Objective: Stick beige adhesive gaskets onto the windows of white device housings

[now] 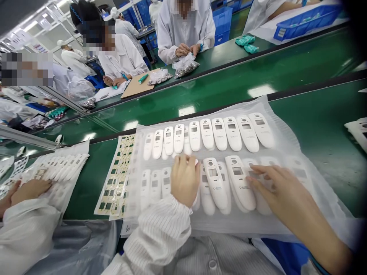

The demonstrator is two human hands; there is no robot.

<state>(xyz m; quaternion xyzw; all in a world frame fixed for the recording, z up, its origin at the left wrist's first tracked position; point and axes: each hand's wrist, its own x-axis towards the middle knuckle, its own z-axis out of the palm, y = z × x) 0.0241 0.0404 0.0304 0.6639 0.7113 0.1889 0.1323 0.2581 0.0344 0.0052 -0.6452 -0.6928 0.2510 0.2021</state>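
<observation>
White plastic device housings, each with a window and a round hole, lie in two rows on a translucent foam sheet (212, 226). My left hand (185, 179) is closed over the front row, and a white housing shows at its edge, mostly hidden under the fingers. Just right of it a housing (214, 183) rests on top of others. My right hand (275, 187) is slightly blurred, fingers stretched and apart, its fingertips by the right edge of another housing (240, 183); contact is hard to judge. The back row includes a housing (219, 133) lying face up.
Sheets of cut-out yellowish stickers (114, 177) lie left of the foam. A co-worker's hand (31, 191) works over similar housings at far left. Across the green bench (223, 91), people handle bags of small parts (185, 67). More white pieces (359, 131) sit at far right.
</observation>
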